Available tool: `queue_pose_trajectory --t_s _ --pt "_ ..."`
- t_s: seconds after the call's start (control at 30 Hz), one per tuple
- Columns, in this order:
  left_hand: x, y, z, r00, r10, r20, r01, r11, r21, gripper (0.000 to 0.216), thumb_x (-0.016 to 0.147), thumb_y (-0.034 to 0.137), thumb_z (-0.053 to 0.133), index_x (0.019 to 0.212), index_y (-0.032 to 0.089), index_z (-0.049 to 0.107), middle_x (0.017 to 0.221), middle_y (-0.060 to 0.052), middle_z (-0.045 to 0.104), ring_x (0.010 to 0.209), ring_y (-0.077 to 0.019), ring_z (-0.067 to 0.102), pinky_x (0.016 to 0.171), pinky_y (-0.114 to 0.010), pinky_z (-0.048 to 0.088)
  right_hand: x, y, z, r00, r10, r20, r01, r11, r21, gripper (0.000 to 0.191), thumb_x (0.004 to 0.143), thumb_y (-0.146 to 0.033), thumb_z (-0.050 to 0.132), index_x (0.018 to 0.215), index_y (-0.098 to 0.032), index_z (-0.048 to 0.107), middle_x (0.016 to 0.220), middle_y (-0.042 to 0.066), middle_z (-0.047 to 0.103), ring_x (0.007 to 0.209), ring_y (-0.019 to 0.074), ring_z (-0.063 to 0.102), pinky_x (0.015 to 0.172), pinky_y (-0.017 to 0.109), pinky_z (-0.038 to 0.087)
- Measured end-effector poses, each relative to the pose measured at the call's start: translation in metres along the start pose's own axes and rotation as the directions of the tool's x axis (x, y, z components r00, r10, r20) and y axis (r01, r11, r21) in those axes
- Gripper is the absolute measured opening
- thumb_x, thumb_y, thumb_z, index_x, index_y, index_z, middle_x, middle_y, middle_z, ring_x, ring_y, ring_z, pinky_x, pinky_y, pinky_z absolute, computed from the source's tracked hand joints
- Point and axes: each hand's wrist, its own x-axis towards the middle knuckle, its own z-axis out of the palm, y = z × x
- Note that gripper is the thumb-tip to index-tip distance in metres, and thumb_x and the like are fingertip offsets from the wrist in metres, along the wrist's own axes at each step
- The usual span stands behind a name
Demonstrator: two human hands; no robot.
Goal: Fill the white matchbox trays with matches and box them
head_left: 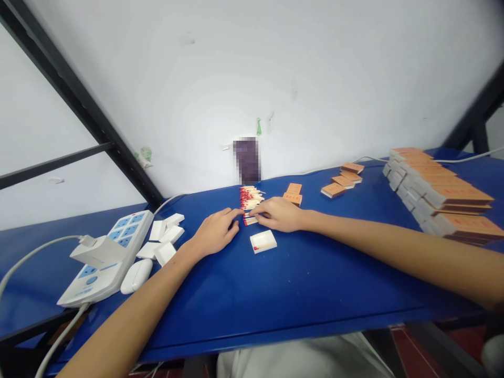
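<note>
Matches in a pile near the back edge of the bench

The matches lie loosely in a band, which goes from the back edge of the bench toward the middle, with the red heads mostly to the left. The right hand is over the nearer end, its fingertips down at the sticks; whether these fingers are clamped on any match, I cannot tell. The left hand is on the other side: its thumb and index finger are apart, and the index tip is just beside the heads.

Nearer to the front edge, a white tray has at least one match inside. Behind the right hand lie a few orange boxes, and a big stack stands at the right end. Toward the left end are more white pieces, beside a power strip.

I judge each match very light, stiff but easy to snap, and ready to roll. It seems best to pinch the plain wood softly near its middle, without rubbing the heads. The tray looks like thin card, so one should hold it by the side walls and not squeeze.
</note>
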Motion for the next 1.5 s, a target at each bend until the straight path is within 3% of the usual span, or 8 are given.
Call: queue_pose_trajectory --t_s 0.37,0.67,1.0,1.23,1.5 --pt "-0.0007 0.0000 0.0005 1.000 0.007 0.009 -0.007 1.000 0.003 0.036 0.097 0.030 0.033 0.128 0.023 0.051 0.103 -0.006 0.063 0.090 -0.0218 0.062 0.083 -0.036 0.049 -0.0002 0.0010 0.0011 0.998 -0.065 0.011 0.064 0.998 0.015 0.033 0.089 -0.020 0.049 0.112 -0.020 0.072 0.096 0.006 0.075 0.077 0.0164 0.066 0.068 0.025 0.042" --pt "-0.0004 0.0005 -0.0003 1.000 0.008 0.007 -0.008 1.000 -0.008 0.037 0.097 0.030 0.033 0.128 0.023 0.052 0.102 -0.006 0.062 0.089 -0.0213 0.061 0.082 -0.036 0.049 -0.0002 0.0027 0.0016 0.997 -0.069 0.034 0.067 0.996 0.051 0.035 0.089 -0.016 0.048 0.113 -0.020 0.072 0.108 0.006 0.074 0.092 0.0184 0.069 0.080 0.027 0.047" --pt "-0.0005 0.0012 -0.0007 1.000 0.005 -0.002 -0.005 1.000 -0.026 0.037 0.097 0.030 0.034 0.127 0.024 0.053 0.101 -0.006 0.063 0.088 -0.0216 0.062 0.081 -0.036 0.049 -0.0005 0.0011 0.0000 0.997 -0.067 0.043 0.065 0.997 0.048 0.037 0.089 -0.015 0.046 0.115 -0.022 0.072 0.108 0.005 0.074 0.092 0.0179 0.068 0.080 0.027 0.047" --pt "-0.0004 0.0012 -0.0011 1.000 0.000 -0.002 -0.001 1.000 -0.026 0.036 0.097 0.030 0.035 0.127 0.023 0.054 0.101 -0.006 0.063 0.087 -0.0213 0.062 0.081 -0.036 0.049 -0.0007 -0.0003 0.0004 1.000 0.014 -0.010 -0.015 1.000 -0.021 0.037 0.088 -0.021 0.050 0.121 -0.021 0.068 0.095 0.007 0.075 0.078 0.0175 0.066 0.071 0.026 0.043" --pt "-0.0004 0.0014 -0.0001 1.000 -0.001 0.000 0.001 1.000 -0.026 0.036 0.097 0.030 0.035 0.127 0.024 0.054 0.101 -0.006 0.063 0.088 -0.0213 0.062 0.082 -0.036 0.049 -0.0010 0.0020 0.0015 0.997 -0.078 -0.002 0.078 0.996 0.046 0.033 0.087 -0.018 0.051 0.113 -0.020 0.072 0.098 0.005 0.075 0.079 0.0161 0.067 0.070 0.024 0.043"
